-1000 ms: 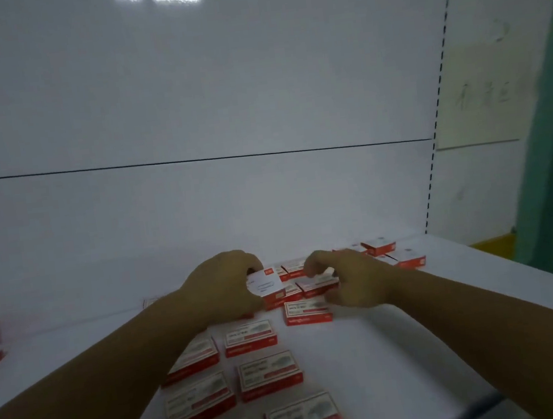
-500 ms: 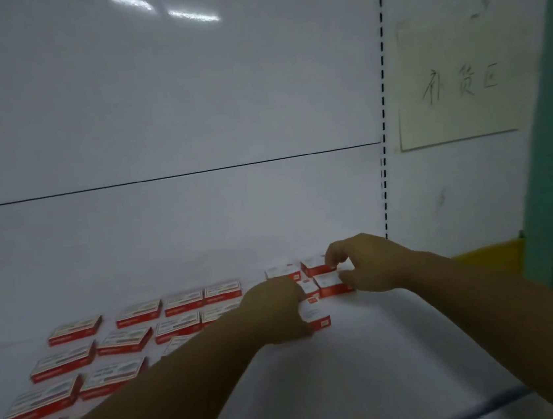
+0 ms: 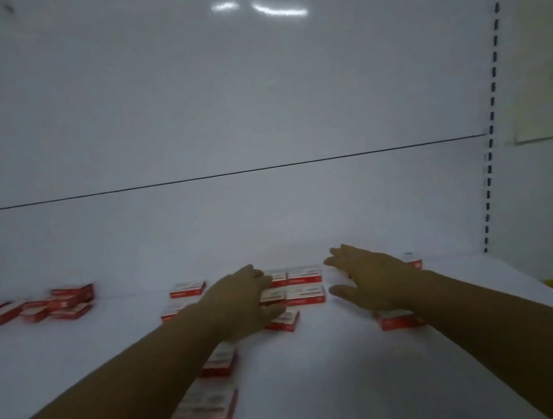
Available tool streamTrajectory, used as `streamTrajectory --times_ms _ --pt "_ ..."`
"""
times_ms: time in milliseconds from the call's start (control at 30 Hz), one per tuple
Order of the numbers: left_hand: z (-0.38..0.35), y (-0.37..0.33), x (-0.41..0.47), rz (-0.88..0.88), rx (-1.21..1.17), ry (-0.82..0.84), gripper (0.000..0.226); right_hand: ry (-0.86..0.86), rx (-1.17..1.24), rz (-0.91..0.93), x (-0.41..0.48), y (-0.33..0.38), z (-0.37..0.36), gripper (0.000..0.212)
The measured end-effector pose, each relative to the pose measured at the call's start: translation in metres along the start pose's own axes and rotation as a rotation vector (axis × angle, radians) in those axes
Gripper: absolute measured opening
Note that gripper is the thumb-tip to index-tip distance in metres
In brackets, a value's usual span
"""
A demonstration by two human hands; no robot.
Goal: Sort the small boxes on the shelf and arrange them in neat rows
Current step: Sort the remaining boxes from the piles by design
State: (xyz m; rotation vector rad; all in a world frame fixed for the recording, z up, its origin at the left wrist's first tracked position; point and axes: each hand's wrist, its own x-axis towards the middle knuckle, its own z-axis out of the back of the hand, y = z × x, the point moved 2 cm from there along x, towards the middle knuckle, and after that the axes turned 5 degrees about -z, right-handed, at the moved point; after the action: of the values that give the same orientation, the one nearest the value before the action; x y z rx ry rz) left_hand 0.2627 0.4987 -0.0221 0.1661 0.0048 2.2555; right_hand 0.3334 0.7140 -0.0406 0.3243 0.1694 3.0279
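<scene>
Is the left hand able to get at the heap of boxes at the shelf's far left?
Probably yes: the left hand is open and empty; only bare shelf and flat boxes lie between it and the heap.

Red-white small boxes flat on shelf

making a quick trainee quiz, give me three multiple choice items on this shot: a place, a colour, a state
1. The jumbled pile of boxes lies: A far left; B far right; C front edge.
2. The small boxes are: A blue; B red and white; C green.
3. The right hand is: A open, fingers straight; B gripping a box; C a fist.
Key: A, it sits far left on the shelf; B, red sides, white top; A, fingers spread, nothing held.
</scene>
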Motion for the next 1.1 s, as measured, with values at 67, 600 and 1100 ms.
streamTrajectory --times_ms 67,600,1100 --pt "0.009 0.040 -0.031 0.123 0.058 0.069 0.071 0.029 -0.006 0.043 0.013 0.042 -0.004 0.064" --pt "0.015 0.274 -0.263 0.283 -0.178 -0.163 0.060 0.094 0.010 0.237 0.051 0.366 -0.069 0.061" --pt "0.004 0.447 -0.272 0.492 -0.155 -0.024 0.063 0.005 0.087 0.471 0.225 0.513 -0.094 0.064"
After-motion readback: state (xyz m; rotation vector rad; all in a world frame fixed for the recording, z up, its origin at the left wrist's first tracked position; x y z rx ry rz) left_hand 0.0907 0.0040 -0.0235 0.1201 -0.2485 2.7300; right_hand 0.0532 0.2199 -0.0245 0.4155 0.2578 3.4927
